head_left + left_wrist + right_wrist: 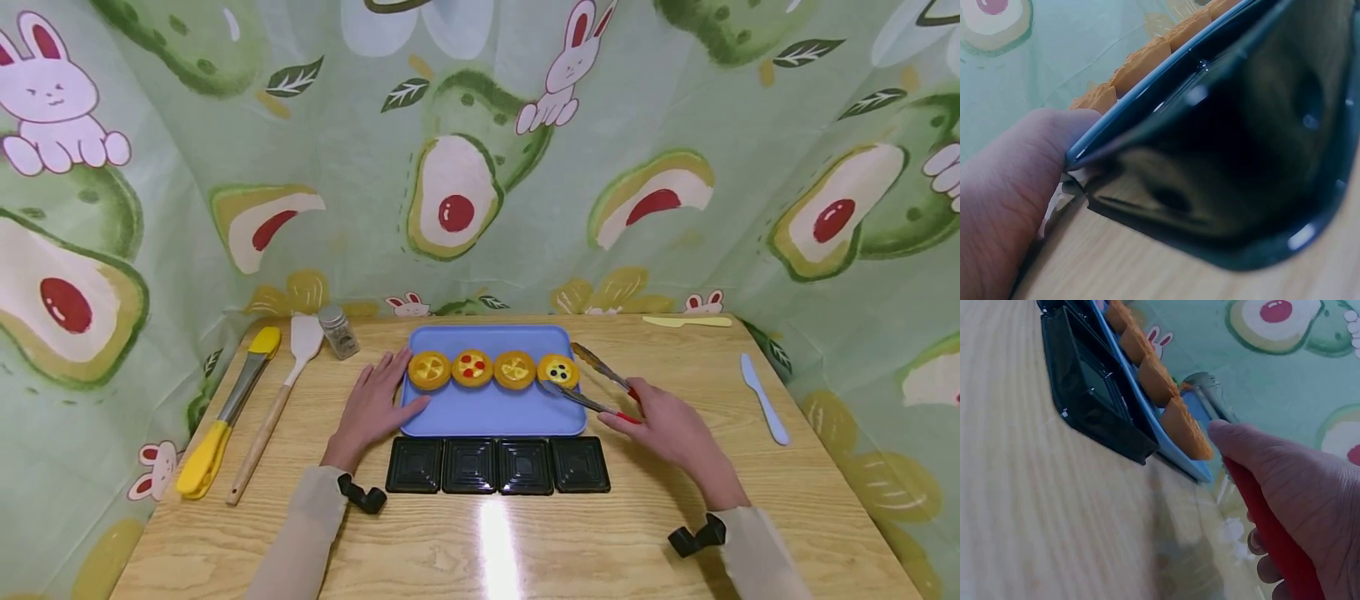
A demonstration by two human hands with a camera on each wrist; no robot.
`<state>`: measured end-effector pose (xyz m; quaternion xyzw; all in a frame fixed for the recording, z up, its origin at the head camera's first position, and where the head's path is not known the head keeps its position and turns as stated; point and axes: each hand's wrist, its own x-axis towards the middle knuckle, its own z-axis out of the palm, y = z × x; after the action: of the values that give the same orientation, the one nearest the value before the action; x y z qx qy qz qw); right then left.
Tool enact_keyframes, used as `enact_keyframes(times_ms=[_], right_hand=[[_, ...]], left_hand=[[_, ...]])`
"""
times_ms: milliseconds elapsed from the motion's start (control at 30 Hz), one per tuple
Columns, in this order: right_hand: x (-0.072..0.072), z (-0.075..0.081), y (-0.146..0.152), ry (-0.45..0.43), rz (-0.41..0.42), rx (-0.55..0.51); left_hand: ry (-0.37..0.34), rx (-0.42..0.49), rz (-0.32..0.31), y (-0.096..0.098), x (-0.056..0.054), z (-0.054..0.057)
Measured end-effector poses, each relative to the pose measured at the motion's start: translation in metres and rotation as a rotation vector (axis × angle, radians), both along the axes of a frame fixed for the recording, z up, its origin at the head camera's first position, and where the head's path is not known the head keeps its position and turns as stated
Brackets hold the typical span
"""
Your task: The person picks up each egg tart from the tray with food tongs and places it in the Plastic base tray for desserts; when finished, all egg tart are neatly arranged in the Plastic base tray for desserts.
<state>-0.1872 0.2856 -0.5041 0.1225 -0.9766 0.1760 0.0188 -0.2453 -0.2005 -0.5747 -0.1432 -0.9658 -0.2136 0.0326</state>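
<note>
A pale green avocado-and-rabbit curtain [360, 117] hangs beyond a wooden table [600, 550]. The landmark is a blue tray [480, 337], mid-table. A row of four black containers [470, 465] lines its near side. Left of the tray lie a white-headed spatula [273, 408] and yellow-handled tongs [236, 400].

At the tray's left edge rests the left hand [375, 404], thumb spread away from the fingers and laid over the rim. To the tray's right, the right hand [671, 425] curls round red-handled tongs [588, 404], thumb on one arm and fingers on the other; the tongs' arms stand apart.

A blue knife [765, 400] lies well right of the tray, a yellow knife [686, 321] beyond its far right corner, and a shaker [339, 333] off its far left.

Smallest, four tarts line up on the tray. The tong tips straddle the rightmost, the dark-berry tart [558, 371]; contact is unclear. Gripping it well probably calls for tips low on opposite sides of the crust, clear of the neighbouring tart, a soft even squeeze, and the left hand steadying the tray.
</note>
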Motion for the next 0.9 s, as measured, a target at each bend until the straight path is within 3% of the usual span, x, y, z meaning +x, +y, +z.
enact_keyframes(times_ms=[367, 900], right_hand=[[-0.011, -0.006, -0.011, -0.022, 0.024, 0.022], [-0.013, -0.01, -0.009, 0.048, 0.061, 0.035]], left_hand=[[0.0, -0.006, -0.007, -0.001, 0.0, 0.0], [0.006, -0.013, -0.006, -0.001, -0.002, -0.001]])
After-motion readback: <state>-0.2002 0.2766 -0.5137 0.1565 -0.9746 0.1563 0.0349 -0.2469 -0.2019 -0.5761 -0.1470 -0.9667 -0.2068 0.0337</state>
